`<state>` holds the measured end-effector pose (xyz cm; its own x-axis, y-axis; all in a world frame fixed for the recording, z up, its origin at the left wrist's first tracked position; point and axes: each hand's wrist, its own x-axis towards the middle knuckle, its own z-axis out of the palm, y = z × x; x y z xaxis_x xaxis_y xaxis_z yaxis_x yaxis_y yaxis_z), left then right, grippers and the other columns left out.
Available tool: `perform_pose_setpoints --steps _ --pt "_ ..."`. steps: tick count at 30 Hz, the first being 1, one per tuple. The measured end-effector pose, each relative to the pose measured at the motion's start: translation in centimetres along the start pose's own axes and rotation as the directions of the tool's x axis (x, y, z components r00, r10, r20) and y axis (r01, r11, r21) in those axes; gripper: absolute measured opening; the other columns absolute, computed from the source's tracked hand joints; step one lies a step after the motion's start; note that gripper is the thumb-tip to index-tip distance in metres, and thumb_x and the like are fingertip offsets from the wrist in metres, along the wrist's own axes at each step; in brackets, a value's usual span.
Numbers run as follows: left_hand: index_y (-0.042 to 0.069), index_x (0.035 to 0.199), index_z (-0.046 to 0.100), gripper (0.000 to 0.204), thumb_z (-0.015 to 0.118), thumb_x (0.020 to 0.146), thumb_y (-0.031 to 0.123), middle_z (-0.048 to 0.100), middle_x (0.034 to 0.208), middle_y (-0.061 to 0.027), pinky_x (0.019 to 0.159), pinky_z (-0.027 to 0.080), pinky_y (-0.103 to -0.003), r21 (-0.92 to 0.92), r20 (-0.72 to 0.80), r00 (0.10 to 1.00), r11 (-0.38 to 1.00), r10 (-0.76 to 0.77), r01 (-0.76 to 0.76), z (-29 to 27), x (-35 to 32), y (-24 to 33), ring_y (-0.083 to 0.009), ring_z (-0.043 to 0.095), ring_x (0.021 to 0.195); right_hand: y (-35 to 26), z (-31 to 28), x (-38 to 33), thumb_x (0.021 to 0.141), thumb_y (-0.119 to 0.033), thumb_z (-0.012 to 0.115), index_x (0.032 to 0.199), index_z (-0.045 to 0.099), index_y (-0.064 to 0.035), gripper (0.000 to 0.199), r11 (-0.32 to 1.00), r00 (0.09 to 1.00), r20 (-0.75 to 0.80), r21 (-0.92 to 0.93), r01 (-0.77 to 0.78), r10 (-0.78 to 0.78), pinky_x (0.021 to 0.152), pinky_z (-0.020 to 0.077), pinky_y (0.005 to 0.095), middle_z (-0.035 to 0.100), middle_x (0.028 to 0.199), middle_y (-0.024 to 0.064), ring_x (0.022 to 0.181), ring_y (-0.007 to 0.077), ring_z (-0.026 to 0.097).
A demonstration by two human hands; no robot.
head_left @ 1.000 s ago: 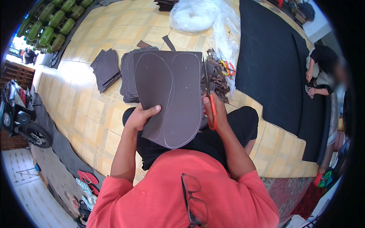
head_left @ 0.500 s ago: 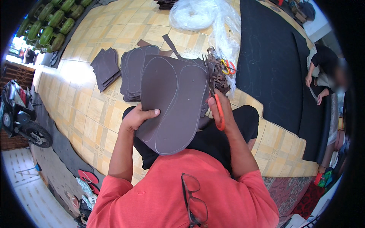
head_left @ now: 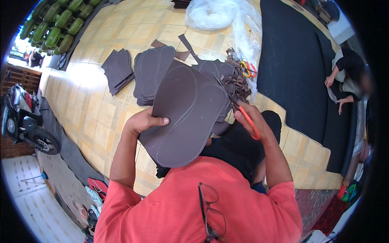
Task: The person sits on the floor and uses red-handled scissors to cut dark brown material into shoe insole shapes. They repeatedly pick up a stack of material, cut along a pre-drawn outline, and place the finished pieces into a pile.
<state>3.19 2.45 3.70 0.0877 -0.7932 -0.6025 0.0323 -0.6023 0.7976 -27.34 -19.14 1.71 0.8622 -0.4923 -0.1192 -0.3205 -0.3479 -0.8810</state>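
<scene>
My left hand [head_left: 148,120] pinches the left edge of a dark brown sheet [head_left: 190,125], thumb on top. Pale outlines of sole shapes are drawn on the sheet, held over my lap. My right hand [head_left: 256,119] grips scissors [head_left: 249,122] by their orange handles. Their dark blades point up and left, at the sheet's upper right edge; whether they bite into it I cannot tell. Beyond the sheet lies a stack of brown outlined pieces [head_left: 152,73], and left of it a smaller stack [head_left: 117,71].
Brown scraps [head_left: 239,83] lie beside a second pair of scissors [head_left: 250,70], with clear plastic wrap [head_left: 210,15] behind. Black material [head_left: 291,77] covers the floor at right, where another person [head_left: 350,67] works. A motorcycle [head_left: 40,137] and green gas cylinders [head_left: 56,32] stand at left.
The sheet has tilted clockwise, its top swinging right. My right hand and the scissors have shifted right and the blades lean further left. My whole view has moved slightly.
</scene>
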Motion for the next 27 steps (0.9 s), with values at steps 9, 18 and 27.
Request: perform_pose_setpoints --steps 9,18,27 --pt "-0.005 0.136 0.049 0.076 0.081 0.074 0.026 0.06 0.127 -0.0146 0.102 0.04 -0.033 -0.022 -0.005 0.999 0.999 -0.046 0.045 0.4 0.7 0.5 -0.0246 0.055 0.117 4.6 2.3 0.1 0.097 -0.054 0.043 0.105 0.055 -0.003 0.053 0.942 0.996 0.059 0.334 0.036 -0.059 0.063 0.044 0.0276 0.052 0.077 0.006 0.065 0.0112 0.049" --pt "-0.005 0.136 0.049 0.073 0.079 0.077 0.025 0.059 0.127 -0.0137 0.102 0.039 -0.032 -0.05 -0.033 0.997 0.997 -0.065 0.063 -0.3 0.0 -0.2 -0.0234 0.054 0.117 3.4 1.2 -0.6 0.096 -0.042 0.05 0.092 0.056 -0.0011 0.041 0.961 0.991 0.115 0.259 -0.101 0.074 0.052 0.0428 0.0263 0.053 0.066 0.005 0.057 0.0132 0.053" --pt "-0.003 0.136 0.05 0.055 0.062 0.094 0.03 0.058 0.13 -0.0128 0.099 0.045 -0.032 -0.585 0.388 0.89 0.81 0.24 0.037 -0.6 2.1 -3.1 -0.0216 0.055 0.118 2.9 5.1 2.7 0.085 -0.016 0.059 0.103 0.054 -0.0015 0.023 0.555 0.955 -0.203 0.83 0.05 0.217 0.054 0.0497 0.0264 0.059 0.092 0.0053 0.075 0.0127 0.06"
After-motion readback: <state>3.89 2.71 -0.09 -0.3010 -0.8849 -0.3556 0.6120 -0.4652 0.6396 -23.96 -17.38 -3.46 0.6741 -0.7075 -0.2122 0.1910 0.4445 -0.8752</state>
